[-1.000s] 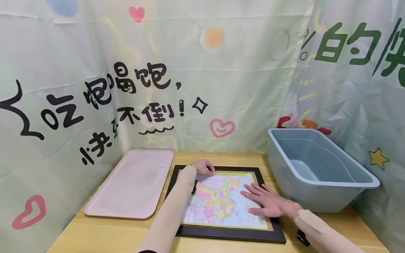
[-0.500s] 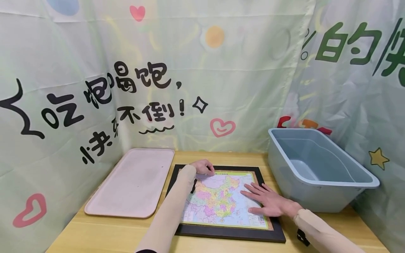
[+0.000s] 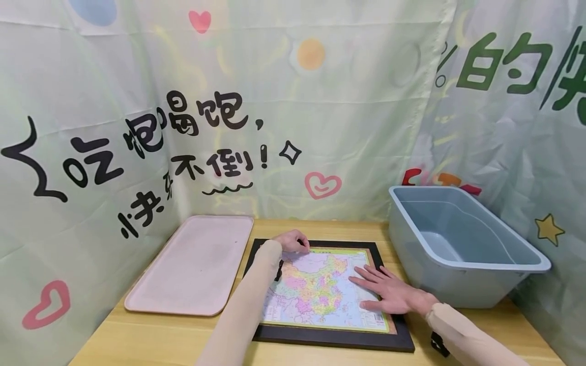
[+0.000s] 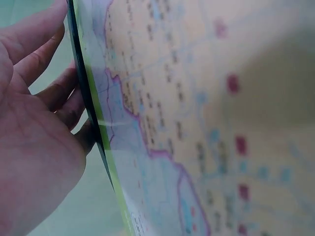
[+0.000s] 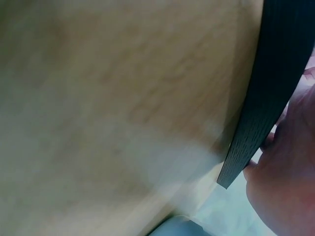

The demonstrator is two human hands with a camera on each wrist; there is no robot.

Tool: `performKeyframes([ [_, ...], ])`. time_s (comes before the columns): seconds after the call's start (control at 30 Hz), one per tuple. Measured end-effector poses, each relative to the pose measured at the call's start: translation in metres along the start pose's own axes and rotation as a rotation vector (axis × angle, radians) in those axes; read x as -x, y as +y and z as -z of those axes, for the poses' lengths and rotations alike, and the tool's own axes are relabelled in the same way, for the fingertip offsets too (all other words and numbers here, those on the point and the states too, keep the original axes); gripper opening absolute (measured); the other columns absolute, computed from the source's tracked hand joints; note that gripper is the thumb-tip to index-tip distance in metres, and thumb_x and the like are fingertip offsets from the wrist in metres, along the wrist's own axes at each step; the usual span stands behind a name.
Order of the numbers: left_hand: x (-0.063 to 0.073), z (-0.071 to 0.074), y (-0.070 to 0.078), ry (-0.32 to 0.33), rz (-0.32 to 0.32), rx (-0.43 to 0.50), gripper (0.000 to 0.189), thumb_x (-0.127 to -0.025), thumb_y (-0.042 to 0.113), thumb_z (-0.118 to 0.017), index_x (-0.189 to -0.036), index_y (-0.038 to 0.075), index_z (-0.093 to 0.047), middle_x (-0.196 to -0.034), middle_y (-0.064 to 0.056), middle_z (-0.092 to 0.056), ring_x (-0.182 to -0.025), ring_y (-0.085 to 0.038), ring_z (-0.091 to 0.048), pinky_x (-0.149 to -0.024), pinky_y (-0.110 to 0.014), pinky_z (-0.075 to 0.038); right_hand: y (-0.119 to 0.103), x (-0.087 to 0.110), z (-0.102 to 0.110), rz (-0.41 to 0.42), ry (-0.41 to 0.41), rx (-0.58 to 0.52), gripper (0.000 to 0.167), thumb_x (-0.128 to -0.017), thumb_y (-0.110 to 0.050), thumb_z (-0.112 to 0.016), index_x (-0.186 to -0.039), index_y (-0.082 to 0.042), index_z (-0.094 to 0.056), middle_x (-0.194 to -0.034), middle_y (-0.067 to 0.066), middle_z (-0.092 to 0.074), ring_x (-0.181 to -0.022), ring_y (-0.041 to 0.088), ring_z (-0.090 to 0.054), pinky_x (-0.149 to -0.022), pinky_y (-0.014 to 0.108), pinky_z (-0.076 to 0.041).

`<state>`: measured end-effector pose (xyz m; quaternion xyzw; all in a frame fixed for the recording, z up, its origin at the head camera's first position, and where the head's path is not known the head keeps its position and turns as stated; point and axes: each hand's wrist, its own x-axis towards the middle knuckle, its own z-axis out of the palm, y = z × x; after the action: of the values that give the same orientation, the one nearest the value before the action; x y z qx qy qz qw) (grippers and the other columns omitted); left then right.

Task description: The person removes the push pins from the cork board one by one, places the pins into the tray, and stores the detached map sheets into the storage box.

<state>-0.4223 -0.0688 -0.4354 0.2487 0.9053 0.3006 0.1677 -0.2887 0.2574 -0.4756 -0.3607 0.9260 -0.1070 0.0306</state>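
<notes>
A colourful printed map of China (image 3: 316, 290) lies inside a black picture frame (image 3: 339, 338) on the table. My left hand (image 3: 292, 241) is at the map's top edge with bent fingers, and its fingertips seem to pinch that edge. In the left wrist view, the left fingers (image 4: 59, 91) reach the dark border beside the map, and their tips are partly hidden. My right hand (image 3: 391, 292) rests with spread, straight fingers on the map's right side. Part of this hand shows past the frame's dark side in the right wrist view.
A pale pink tray (image 3: 192, 269) lies to the left of the frame. The deep grey-blue bin (image 3: 458, 284) stands at the right, close to my right forearm. Behind the wooden table (image 3: 151, 338) hangs a printed cloth (image 3: 361, 127).
</notes>
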Motion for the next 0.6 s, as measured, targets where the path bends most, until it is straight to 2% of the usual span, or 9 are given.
performKeyframes([
  [0.17, 0.006, 0.002, 0.001, 0.022, 0.003, 0.022, 0.016, -0.097, 0.016, -0.061, -0.103, 0.004, -0.070, -0.100, -0.004, -0.065, -0.077, -0.014, -0.046, -0.071, -0.028, -0.040, -0.001, -0.001, 0.002, 0.012, 0.023, 0.025, 0.063, -0.098, -0.052, -0.049, -0.152, -0.024, -0.037, -0.159, 0.016, -0.029, -0.144, 0.046, -0.026, -0.109, 0.070, -0.017],
  [0.3, 0.009, 0.002, 0.000, 0.037, 0.003, 0.000, 0.015, -0.097, 0.017, -0.062, -0.102, 0.006, -0.071, -0.098, 0.001, -0.063, -0.079, -0.012, -0.045, -0.073, -0.027, -0.039, -0.003, -0.001, 0.004, 0.013, 0.022, 0.024, 0.062, -0.098, -0.053, -0.049, -0.152, -0.024, -0.038, -0.159, 0.016, -0.030, -0.143, 0.046, -0.027, -0.109, 0.071, -0.017],
  [0.47, 0.011, 0.002, -0.005, 0.056, -0.004, 0.013, 0.014, -0.096, 0.017, -0.064, -0.099, 0.006, -0.071, -0.100, 0.001, -0.063, -0.080, -0.014, -0.045, -0.073, -0.028, -0.039, -0.004, 0.000, 0.003, 0.012, 0.011, 0.015, 0.062, -0.098, -0.053, -0.049, -0.152, -0.024, -0.037, -0.159, 0.016, -0.030, -0.144, 0.046, -0.027, -0.108, 0.071, -0.017],
  [0.6, 0.013, 0.000, -0.011, 0.072, -0.016, 0.024, 0.014, -0.096, 0.017, -0.063, -0.098, 0.006, -0.071, -0.103, -0.001, -0.064, -0.086, -0.015, -0.048, -0.078, -0.030, -0.041, -0.003, 0.000, 0.001, 0.016, 0.017, 0.010, 0.062, -0.098, -0.053, -0.050, -0.152, -0.024, -0.038, -0.159, 0.015, -0.030, -0.144, 0.045, -0.027, -0.108, 0.071, -0.018],
])
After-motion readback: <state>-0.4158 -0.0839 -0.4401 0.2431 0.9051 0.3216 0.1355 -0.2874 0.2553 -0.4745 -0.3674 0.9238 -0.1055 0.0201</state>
